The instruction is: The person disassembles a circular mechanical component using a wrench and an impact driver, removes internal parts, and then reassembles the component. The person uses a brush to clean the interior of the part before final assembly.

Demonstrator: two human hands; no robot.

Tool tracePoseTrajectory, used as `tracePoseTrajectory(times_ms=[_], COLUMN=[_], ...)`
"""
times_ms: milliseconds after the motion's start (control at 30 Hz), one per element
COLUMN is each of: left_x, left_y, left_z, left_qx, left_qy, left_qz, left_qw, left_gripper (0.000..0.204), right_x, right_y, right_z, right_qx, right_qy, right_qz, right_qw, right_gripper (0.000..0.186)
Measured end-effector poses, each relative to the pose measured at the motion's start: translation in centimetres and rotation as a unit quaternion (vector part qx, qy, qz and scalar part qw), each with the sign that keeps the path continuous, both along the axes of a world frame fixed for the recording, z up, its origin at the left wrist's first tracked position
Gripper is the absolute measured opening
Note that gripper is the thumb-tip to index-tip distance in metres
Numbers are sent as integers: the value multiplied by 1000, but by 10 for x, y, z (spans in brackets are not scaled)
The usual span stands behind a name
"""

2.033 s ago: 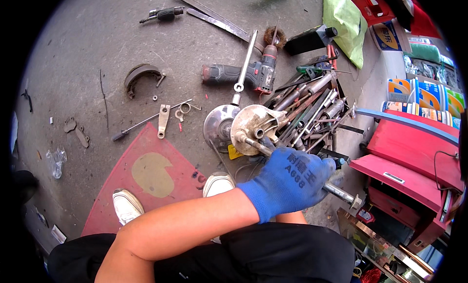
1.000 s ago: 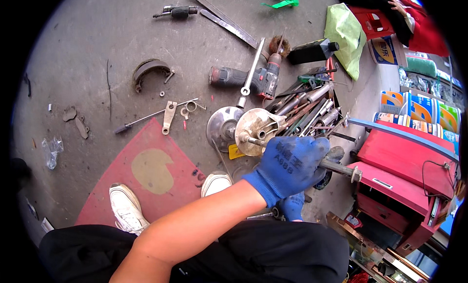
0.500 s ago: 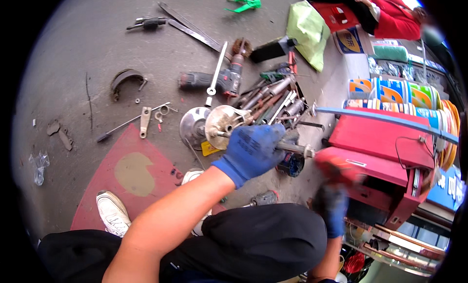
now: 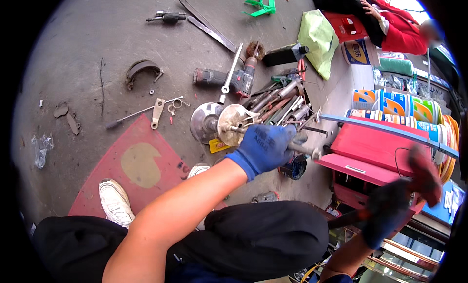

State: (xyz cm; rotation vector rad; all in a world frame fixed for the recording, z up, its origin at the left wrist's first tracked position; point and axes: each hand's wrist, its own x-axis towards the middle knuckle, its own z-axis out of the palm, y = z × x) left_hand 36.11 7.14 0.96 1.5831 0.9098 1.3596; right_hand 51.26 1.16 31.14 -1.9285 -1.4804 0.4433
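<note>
My left hand (image 4: 265, 147), in a blue glove, is wrapped round a metal shaft (image 4: 304, 149) that runs through a round cast hub (image 4: 229, 117). Beside the hub lies a shiny metal disc (image 4: 200, 124). My right hand (image 4: 387, 207), gloved and smeared by motion, is closed on the dark handle of a hammer, whose red-and-black head (image 4: 424, 180) is raised in front of a red toolbox (image 4: 370, 151). A heap of hand tools (image 4: 275, 100) sits behind the hub.
A drill (image 4: 219, 80), a brake shoe (image 4: 141, 68) and loose parts lie on the concrete floor (image 4: 83, 83). A red mat (image 4: 105, 175) is under my left foot. Paint buckets (image 4: 390, 103) line the right. A person in red (image 4: 402, 39) is at the top right.
My right hand has come out from beside my leg, lifting the hammer rightward and up. My left hand stays on the shaft, slightly right of where it was half a second ago.
</note>
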Motion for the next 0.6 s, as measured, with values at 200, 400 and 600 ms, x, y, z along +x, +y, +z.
tracePoseTrajectory(times_ms=[200, 400, 600], left_x=[6, 5, 0], left_y=[2, 2, 7], left_z=[5, 4, 10], left_qx=[-42, -38, -48], left_qy=[75, 62, 65], left_qz=[-55, -33, -21], left_qw=[995, 997, 997], left_gripper=[30, 38, 36], right_x=[7, -10, -18], right_y=[-1, -1, -16], right_z=[95, 10, -68], right_qx=[305, 150, 5], right_qy=[6, 32, -104], right_qz=[96, 73, -128], right_qw=[947, 986, 986], right_gripper=[31, 31, 51])
